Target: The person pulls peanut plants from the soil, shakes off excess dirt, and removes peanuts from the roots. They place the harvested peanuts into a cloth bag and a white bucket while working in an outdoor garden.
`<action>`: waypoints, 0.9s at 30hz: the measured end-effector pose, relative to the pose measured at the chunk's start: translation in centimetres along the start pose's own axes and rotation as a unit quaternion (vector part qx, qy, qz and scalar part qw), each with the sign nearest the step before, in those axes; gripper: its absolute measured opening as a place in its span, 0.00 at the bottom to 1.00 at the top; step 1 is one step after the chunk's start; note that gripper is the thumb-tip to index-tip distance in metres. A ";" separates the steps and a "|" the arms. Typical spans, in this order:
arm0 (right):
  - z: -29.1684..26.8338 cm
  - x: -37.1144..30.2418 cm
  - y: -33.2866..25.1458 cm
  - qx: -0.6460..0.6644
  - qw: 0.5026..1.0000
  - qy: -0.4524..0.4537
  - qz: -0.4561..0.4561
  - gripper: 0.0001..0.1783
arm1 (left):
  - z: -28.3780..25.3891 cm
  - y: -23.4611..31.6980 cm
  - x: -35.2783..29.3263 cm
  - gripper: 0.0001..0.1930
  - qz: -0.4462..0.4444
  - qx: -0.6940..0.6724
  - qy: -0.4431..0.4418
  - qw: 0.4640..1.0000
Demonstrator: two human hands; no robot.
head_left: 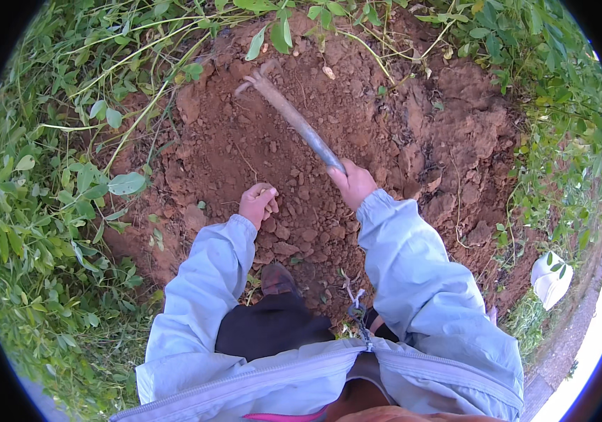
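Observation:
My right hand [354, 184] is closed round the pole end of a hand rake [292, 118]. Its shaft slants away to the far left, and the short bent prongs at the far end rest on or just over the loose soil. My left hand [258, 204] is low over the clods, fingers curled together in a pinch. A small pale spot shows at its fingertips, too little to name. Under both hands lies dug reddish-brown soil [237, 151] with many lumps. A pale peanut-like pod [328, 72] lies on the soil beyond the rake.
Leafy green plants [47, 190] crowd the left side, and more foliage [547, 91] borders the right. Stems hang over the far edge of the soil. A white container or bag [550, 280] stands at the right near a paved edge. My dark shoe [277, 279] is close below my left hand.

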State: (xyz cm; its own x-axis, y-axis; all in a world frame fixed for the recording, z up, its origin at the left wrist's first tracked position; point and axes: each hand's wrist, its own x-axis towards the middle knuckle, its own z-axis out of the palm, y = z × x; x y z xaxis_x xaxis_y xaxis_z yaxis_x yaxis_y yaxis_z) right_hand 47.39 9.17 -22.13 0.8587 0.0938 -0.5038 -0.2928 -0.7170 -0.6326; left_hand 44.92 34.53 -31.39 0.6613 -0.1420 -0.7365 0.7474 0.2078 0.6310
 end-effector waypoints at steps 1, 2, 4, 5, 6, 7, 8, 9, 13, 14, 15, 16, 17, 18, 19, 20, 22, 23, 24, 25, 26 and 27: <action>0.9 0.2 0.9 0.001 0.999 -0.022 0.037 0.22 | -0.1 0.2 0.1 0.09 0.005 -0.015 0.006 1.000; 1.7 0.6 1.5 0.002 0.997 -0.043 0.069 0.22 | -0.5 1.1 0.5 0.10 0.031 -0.032 0.018 0.999; 3.6 -4.3 4.2 0.020 0.990 -0.079 0.116 0.22 | -1.4 4.1 1.8 0.13 0.086 -0.071 0.041 0.993; 4.6 -7.0 5.9 0.001 0.992 -0.069 0.101 0.22 | -1.4 5.5 2.5 0.14 0.112 -0.059 0.048 0.991; 5.3 -10.1 7.2 0.007 0.999 0.005 0.037 0.22 | -1.0 8.0 4.2 0.15 0.146 -0.048 0.056 0.987; 6.0 -13.0 8.9 0.048 0.992 -0.030 0.114 0.21 | 0.4 10.6 5.4 0.15 0.150 -0.033 0.067 0.986; 5.9 -15.9 9.9 0.073 0.986 -0.037 0.146 0.21 | 2.4 12.3 6.4 0.14 0.148 -0.021 0.076 0.986; 5.6 -17.9 10.6 0.098 0.979 -0.045 0.175 0.21 | 4.0 13.6 7.7 0.13 0.141 0.022 0.064 0.988; 5.6 -20.7 11.9 0.162 0.963 -0.020 0.213 0.24 | 9.6 13.0 14.4 0.11 0.012 0.003 0.038 0.999; 6.2 -20.4 12.2 0.186 0.961 -0.005 0.205 0.26 | 10.2 12.5 15.9 0.11 -0.031 -0.054 0.023 0.998; 6.9 -20.6 12.6 0.209 0.957 0.008 0.201 0.28 | 10.7 11.9 16.8 0.11 -0.046 -0.088 0.015 0.995; 7.4 -20.7 13.3 0.225 0.953 0.011 0.202 0.28 | 10.9 11.4 17.7 0.12 -0.046 -0.125 0.013 0.991; 8.1 -20.9 13.9 0.242 0.948 0.012 0.205 0.28 | 11.2 11.0 18.2 0.12 -0.049 -0.160 0.013 0.986; 8.5 -21.2 14.4 0.247 0.946 0.009 0.211 0.27 | 11.3 10.6 18.7 0.12 -0.051 -0.195 0.013 0.979; 8.9 -21.3 15.0 0.251 0.943 0.005 0.216 0.26 | 11.0 10.5 19.2 0.12 -0.073 -0.210 0.016 0.975; 8.9 -21.1 14.6 0.256 0.941 0.001 0.222 0.25 | 11.3 10.5 19.3 0.12 -0.072 -0.207 0.021 0.975; 8.2 -21.0 13.7 0.232 0.944 -0.010 0.235 0.23 | 11.7 10.5 19.3 0.12 -0.069 -0.202 0.032 0.976; 7.9 -20.9 13.3 0.223 0.944 -0.015 0.242 0.22 | 11.9 10.5 19.1 0.12 -0.053 -0.192 0.030 0.980; 7.9 -21.0 13.3 0.223 0.942 -0.021 0.249 0.22 | 12.1 10.5 18.9 0.12 -0.037 -0.182 0.028 0.982; 7.9 -21.0 13.4 0.222 0.940 -0.027 0.256 0.22 | 12.3 10.5 18.7 0.12 -0.020 -0.172 0.026 0.985; 7.8 -21.1 13.5 0.216 0.945 -0.021 0.246 0.22 | 12.4 10.6 18.5 0.12 -0.008 -0.167 0.037 0.985; 7.9 -21.0 13.6 0.210 0.949 -0.016 0.235 0.22 | 12.5 10.7 18.2 0.12 0.005 -0.162 0.048 0.986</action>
State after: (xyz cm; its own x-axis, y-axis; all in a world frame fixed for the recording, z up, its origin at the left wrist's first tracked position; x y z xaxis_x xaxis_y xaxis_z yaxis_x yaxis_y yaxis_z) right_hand 22.02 2.93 -24.79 0.5807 -0.1429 -0.8015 -0.7879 -0.3467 -0.5090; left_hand 65.74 22.07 -35.03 0.6477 -0.0486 -0.7603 0.6709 0.5094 0.5390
